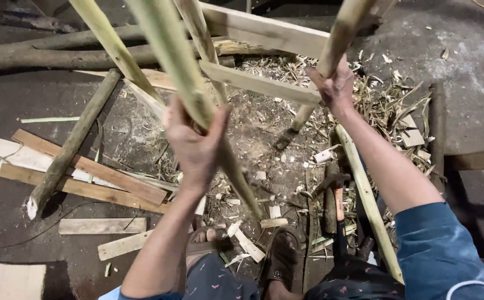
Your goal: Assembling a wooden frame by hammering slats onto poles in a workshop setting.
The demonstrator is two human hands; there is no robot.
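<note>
A rough frame of peeled greenish-yellow poles stands in front of me, joined by pale flat cross slats [256, 82]. My left hand [194, 141] grips the nearest thick pole [169, 50], which slants down toward my feet. My right hand [333, 83] is closed around another pole [342, 36] on the right side of the frame. A third pole [111, 44] leans to the left, with a fourth between them. Blue sleeves cover my upper arms.
Wood shavings and chips [380, 105] litter the dark floor. Flat boards [86, 172] and a round log [69, 147] lie at left; more logs [42, 55] rest at the back. A hammer [337, 191] and a loose pole [367, 200] lie by my sandalled feet [278, 258].
</note>
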